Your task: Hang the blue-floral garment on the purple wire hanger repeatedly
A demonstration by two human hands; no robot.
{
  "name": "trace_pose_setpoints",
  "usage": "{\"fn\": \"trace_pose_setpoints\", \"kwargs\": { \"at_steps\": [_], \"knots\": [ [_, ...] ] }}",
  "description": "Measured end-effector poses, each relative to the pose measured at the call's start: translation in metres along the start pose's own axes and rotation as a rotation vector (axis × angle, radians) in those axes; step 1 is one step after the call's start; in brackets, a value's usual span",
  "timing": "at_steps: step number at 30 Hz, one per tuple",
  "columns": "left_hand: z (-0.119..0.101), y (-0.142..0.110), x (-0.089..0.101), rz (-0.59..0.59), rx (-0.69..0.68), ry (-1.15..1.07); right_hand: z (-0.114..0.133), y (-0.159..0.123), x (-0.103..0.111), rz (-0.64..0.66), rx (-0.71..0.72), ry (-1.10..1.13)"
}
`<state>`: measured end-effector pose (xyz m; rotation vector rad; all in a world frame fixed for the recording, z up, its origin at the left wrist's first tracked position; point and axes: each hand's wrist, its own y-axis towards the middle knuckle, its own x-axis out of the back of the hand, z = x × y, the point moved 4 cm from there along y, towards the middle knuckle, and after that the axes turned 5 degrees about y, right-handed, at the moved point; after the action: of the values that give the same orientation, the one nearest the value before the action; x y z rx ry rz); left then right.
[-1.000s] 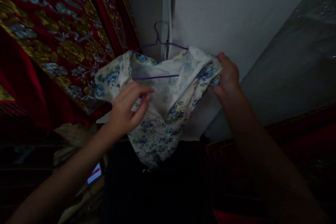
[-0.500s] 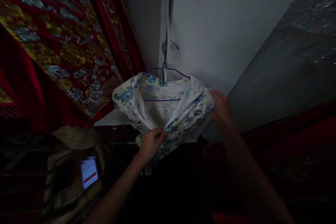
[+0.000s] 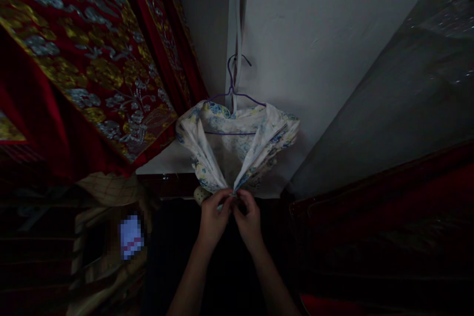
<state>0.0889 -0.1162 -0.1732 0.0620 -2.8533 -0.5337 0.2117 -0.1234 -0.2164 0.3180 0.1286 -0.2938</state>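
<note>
A white shirt (image 3: 255,160) with blue and yellow flowers hangs on a purple hanger (image 3: 232,90) against the wall, its front forming a deep V. At the bottom of that V, my left hand (image 3: 215,217) pinches the left front edge. Close beside it, my right hand (image 3: 247,215) pinches the right front edge, so the two sides meet between my fingertips. The small part between the fingers, perhaps a button or fastener, is too dark to make out. Below my hands the shirt's lower portion is lost in darkness.
Red cloth (image 3: 111,74) with gold and silver embroidery hangs at the left. A lit phone (image 3: 131,237) lies at the lower left, its screen blurred out. A pale Crocs-like dotted object (image 3: 201,195) sits behind my left hand. Clear plastic sheeting (image 3: 418,89) covers the right side.
My right hand has left the shirt's right shoulder and come down to the front edge beside my left hand. The left hand stays near the V's bottom. The shirt's shoulders now hang inward.
</note>
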Motion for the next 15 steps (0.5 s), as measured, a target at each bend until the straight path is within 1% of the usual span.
{"fn": "trace_pose_setpoints", "kwargs": {
  "at_steps": [3,5,7,10,13,15],
  "knots": [
    [0.005,-0.001,0.008,-0.175,0.051,-0.050,0.004,0.011,-0.007,0.116,-0.043,0.003],
    [0.010,-0.002,0.013,-0.235,0.095,-0.057,0.002,0.010,-0.014,0.178,-0.087,0.032],
    [0.013,-0.003,0.017,-0.226,0.129,-0.036,-0.002,0.006,-0.019,0.194,-0.108,0.040],
    [0.011,-0.001,0.027,-0.176,0.161,0.045,-0.007,0.003,-0.019,0.155,-0.071,-0.017],
    [0.000,0.002,0.034,-0.115,0.189,0.093,-0.006,0.004,-0.010,0.116,-0.025,-0.066],
    [-0.011,0.005,0.033,-0.065,0.209,0.026,-0.003,0.007,-0.002,0.100,0.006,-0.092]
  ]
}}
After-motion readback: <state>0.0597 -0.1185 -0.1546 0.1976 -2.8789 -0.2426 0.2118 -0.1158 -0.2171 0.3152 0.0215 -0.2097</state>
